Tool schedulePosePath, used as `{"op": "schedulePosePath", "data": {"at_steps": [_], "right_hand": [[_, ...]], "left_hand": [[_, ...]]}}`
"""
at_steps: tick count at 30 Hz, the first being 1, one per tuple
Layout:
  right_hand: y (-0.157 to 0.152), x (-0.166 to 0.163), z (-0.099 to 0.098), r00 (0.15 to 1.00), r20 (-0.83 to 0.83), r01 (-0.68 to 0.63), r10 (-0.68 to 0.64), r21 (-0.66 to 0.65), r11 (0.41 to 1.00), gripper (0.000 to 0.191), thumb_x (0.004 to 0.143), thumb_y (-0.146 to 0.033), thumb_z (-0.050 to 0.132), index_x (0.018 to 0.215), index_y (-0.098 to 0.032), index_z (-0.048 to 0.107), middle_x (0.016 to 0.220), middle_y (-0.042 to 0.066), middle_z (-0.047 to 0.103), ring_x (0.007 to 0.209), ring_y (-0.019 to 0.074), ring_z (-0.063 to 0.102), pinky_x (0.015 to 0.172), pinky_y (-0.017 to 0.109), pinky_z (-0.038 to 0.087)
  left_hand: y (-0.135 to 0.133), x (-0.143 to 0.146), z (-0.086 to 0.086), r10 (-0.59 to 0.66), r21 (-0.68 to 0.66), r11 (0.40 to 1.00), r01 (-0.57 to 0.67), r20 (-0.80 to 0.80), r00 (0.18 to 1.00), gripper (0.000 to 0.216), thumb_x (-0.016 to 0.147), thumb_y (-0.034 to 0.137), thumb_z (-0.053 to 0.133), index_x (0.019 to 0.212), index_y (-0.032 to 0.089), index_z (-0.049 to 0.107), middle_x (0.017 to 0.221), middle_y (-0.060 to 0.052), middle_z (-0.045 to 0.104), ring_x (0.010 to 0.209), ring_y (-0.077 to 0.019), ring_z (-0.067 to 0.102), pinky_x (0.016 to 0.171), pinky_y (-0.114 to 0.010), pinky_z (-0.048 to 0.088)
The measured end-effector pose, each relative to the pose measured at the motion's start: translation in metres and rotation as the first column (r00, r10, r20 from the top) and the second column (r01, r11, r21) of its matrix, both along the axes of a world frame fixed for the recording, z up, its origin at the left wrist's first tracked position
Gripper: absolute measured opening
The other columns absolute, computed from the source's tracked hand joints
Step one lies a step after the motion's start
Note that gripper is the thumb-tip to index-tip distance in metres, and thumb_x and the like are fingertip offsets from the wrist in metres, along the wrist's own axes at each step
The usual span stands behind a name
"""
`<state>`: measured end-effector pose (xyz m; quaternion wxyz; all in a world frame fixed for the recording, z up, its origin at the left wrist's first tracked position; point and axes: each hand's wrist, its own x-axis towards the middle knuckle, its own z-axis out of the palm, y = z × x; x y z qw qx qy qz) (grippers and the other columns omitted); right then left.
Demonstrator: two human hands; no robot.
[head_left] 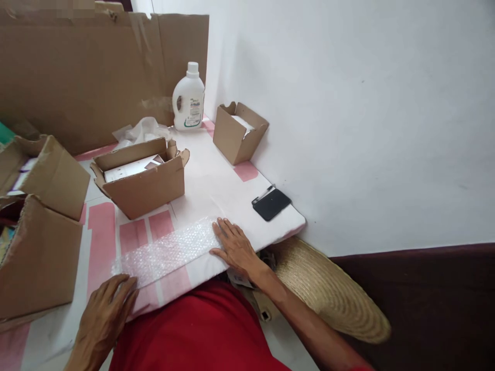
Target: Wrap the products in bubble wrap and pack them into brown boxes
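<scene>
Bottle label unreadable. Our left hand [103, 309] and right hand [235, 246], both flat and spread, pin the clear bubble-wrap strip [170, 251]; white plastic bottle [188, 98] at 12 o'clock.

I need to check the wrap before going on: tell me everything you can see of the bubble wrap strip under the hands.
The bubble wrap strip is clear plastic with small bubbles, one long narrow piece. It lies flat on the white and pink board, running slantwise along its near edge. The right hand rests flat at its right end, fingers spread; the left hand touches its left end. It looks unrolled and unfolded, with nothing lying on it.
</scene>
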<state>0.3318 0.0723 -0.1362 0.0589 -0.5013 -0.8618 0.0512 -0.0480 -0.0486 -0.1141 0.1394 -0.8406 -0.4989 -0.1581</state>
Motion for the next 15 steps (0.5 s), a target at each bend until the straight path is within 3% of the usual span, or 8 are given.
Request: {"op": "schedulePosePath", "data": {"at_steps": [5,11,13,15], "right_hand": [[0.023,0.006,0.005,0.998,0.054,-0.046,0.043,0.066,0.997,0.066,0.096,-0.047,0.063,0.152,-0.016,0.046,0.159,0.020,0.041,0.147,0.0370,0.038,0.115,0.052,0.037],[0.043,0.011,0.012,0.999,0.042,-0.002,-0.002,0.099,0.995,0.058,0.099,-0.036,0.059,0.150,-0.011,0.047,0.157,0.024,0.043,0.144,0.0385,0.041,0.109,0.052,0.041],[0.035,0.008,0.016,0.998,-0.013,-0.059,0.062,0.137,0.989,0.054,0.099,-0.032,0.057,0.147,-0.007,0.049,0.154,0.025,0.046,0.142,0.0375,0.042,0.109,0.051,0.041],[0.019,-0.001,0.021,0.975,-0.081,-0.188,0.205,0.178,0.966,0.051,0.099,-0.036,0.057,0.141,-0.007,0.053,0.149,0.025,0.051,0.138,0.0363,0.045,0.107,0.049,0.041]], "left_hand": [[0.000,0.004,0.004,-0.083,0.036,0.996,0.085,-0.046,0.995,0.024,0.096,0.027,0.055,0.115,0.018,0.067,0.105,-0.010,0.073,0.097,-0.0258,0.066,0.084,-0.037,0.046],[-0.008,0.027,0.006,-0.073,0.051,0.996,0.074,-0.017,0.997,0.018,0.095,0.017,0.054,0.108,0.015,0.067,0.099,-0.011,0.074,0.096,-0.0275,0.066,0.086,-0.041,0.045],[-0.009,0.032,0.007,-0.078,0.073,0.994,0.077,0.007,0.997,0.017,0.094,0.017,0.055,0.106,0.016,0.067,0.096,-0.010,0.075,0.095,-0.0273,0.066,0.087,-0.041,0.045],[-0.009,0.036,0.010,-0.076,0.084,0.994,0.073,0.032,0.997,0.016,0.092,0.016,0.058,0.106,0.016,0.067,0.097,-0.010,0.075,0.097,-0.0281,0.067,0.088,-0.042,0.045]]}}
